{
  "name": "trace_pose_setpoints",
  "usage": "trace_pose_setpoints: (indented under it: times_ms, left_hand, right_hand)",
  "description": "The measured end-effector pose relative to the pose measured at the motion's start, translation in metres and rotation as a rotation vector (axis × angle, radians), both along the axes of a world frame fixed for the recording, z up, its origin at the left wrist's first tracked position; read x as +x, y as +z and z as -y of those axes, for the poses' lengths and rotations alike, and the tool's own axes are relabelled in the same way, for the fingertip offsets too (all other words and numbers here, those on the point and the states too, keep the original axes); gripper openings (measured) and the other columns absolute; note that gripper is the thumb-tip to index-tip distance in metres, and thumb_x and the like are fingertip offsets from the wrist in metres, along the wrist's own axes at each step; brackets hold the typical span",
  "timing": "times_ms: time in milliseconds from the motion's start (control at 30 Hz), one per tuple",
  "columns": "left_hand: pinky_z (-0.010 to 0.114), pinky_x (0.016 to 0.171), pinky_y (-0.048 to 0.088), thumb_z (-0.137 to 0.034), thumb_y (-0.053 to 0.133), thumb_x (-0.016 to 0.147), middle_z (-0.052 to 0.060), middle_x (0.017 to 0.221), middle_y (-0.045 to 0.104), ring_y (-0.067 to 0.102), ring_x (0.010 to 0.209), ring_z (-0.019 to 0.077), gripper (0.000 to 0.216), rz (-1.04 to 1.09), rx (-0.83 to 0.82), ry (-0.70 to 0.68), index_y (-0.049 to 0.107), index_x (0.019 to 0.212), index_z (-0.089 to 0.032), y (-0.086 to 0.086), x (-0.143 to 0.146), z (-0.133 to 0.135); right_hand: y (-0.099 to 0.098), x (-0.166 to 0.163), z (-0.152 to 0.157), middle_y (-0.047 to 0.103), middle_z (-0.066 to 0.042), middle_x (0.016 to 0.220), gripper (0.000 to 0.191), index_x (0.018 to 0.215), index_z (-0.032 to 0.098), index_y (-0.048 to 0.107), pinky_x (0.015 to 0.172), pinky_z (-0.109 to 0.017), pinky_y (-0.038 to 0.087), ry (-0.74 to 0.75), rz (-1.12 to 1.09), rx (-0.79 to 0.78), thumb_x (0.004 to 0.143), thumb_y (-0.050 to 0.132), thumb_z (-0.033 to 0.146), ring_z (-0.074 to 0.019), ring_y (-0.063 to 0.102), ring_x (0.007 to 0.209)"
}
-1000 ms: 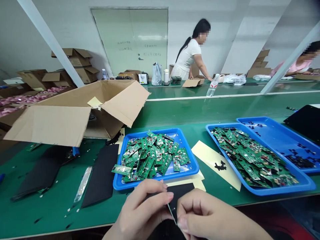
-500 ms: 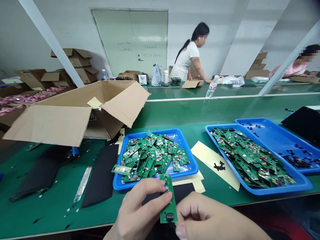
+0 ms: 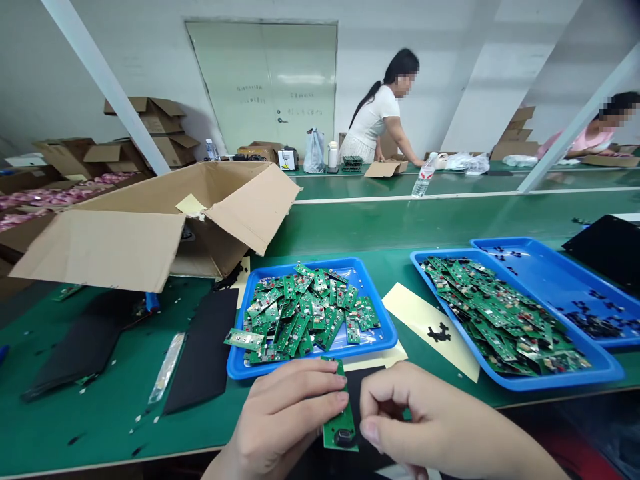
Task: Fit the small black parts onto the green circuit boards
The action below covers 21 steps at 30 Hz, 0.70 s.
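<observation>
My left hand [image 3: 287,417] grips a green circuit board [image 3: 341,427] from its left side, fingers lying across the top face. At the near end of the board sits a black-rimmed oval port [image 3: 344,437]. Just right of the board is my right hand [image 3: 405,413], apart from it, with fingers curled and thumb against the index finger. Whatever it may hold is hidden. Beyond both hands stands a blue tray [image 3: 387,333] heaped with green circuit boards [image 3: 310,310].
At right, one blue tray [image 3: 530,385] holds many more boards and another blue tray [image 3: 540,260] has small black parts. Black pieces [image 3: 439,332] lie on yellow paper [image 3: 407,303]. An open cardboard box [image 3: 100,233] and black sheets [image 3: 203,353] are at left. A person [image 3: 383,113] stands across the bench.
My right hand has moved right and slightly up, away from the board's port end. My left fingers now cover more of the board, and its far end shows less.
</observation>
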<state>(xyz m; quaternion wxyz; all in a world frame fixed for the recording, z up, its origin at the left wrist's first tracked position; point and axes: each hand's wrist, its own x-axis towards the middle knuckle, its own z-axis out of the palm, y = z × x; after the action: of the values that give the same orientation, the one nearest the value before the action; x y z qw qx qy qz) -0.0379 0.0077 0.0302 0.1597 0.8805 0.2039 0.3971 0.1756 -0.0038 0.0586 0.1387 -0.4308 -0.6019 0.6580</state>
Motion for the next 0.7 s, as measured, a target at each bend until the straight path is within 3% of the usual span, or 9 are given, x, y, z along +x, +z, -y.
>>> trace_pose_setpoints:
  times_ms: [233,367,433,567,700]
  left_hand:
    - [0.025,0.077,0.060,-0.017,0.058,0.090,0.007,0.088,0.080,0.075,0.084,0.0184,0.019,0.234,-0.202,-0.037,0.072,0.102,-0.021,0.003,0.011,0.003]
    - [0.013,0.066,0.058,-0.022,0.075,0.078,-0.007,0.080,0.080,0.074,0.066,0.0101,0.030,0.518,-0.434,0.178,0.072,0.103,-0.038,-0.010,0.026,0.011]
    - [0.013,0.071,0.057,-0.028,0.075,0.077,-0.007,0.085,0.080,0.074,0.072,0.0103,0.026,0.602,-0.546,0.271,0.074,0.099,-0.041,-0.014,0.034,0.015]
    - [0.021,0.077,0.056,-0.040,0.070,0.079,0.001,0.098,0.075,0.069,0.092,0.0179,0.021,0.695,-0.716,0.280,0.075,0.100,-0.037,-0.014,0.046,0.022]
    - [0.023,0.076,0.054,-0.048,0.070,0.077,0.004,0.093,0.063,0.063,0.086,0.0176,0.039,0.668,-0.776,0.214,0.072,0.112,-0.031,-0.012,0.045,0.023]
  right_hand:
    - [0.011,-0.002,0.001,0.043,0.005,0.056,0.014,0.063,0.019,0.045,0.047,-0.018,0.029,0.000,0.059,0.457,0.077,0.048,0.016,-0.0082,0.038,0.051]
    - [0.011,-0.005,0.000,0.041,0.006,0.057,0.016,0.067,0.020,0.043,0.048,-0.020,0.026,-0.073,0.067,0.749,0.082,0.042,0.017,-0.0084,0.036,0.050]
    - [0.009,-0.006,-0.001,0.041,0.006,0.056,0.017,0.068,0.020,0.041,0.048,-0.020,0.027,-0.100,0.070,0.835,0.084,0.041,0.017,-0.0085,0.036,0.049]
    - [0.004,-0.009,-0.003,0.038,0.007,0.055,0.020,0.066,0.021,0.038,0.048,-0.019,0.028,-0.134,0.052,0.968,0.085,0.039,0.015,-0.0085,0.035,0.048]
    - [-0.003,-0.012,-0.003,0.037,0.007,0.054,0.021,0.066,0.021,0.039,0.047,-0.020,0.028,-0.166,0.045,1.114,0.086,0.041,0.014,-0.0084,0.034,0.046]
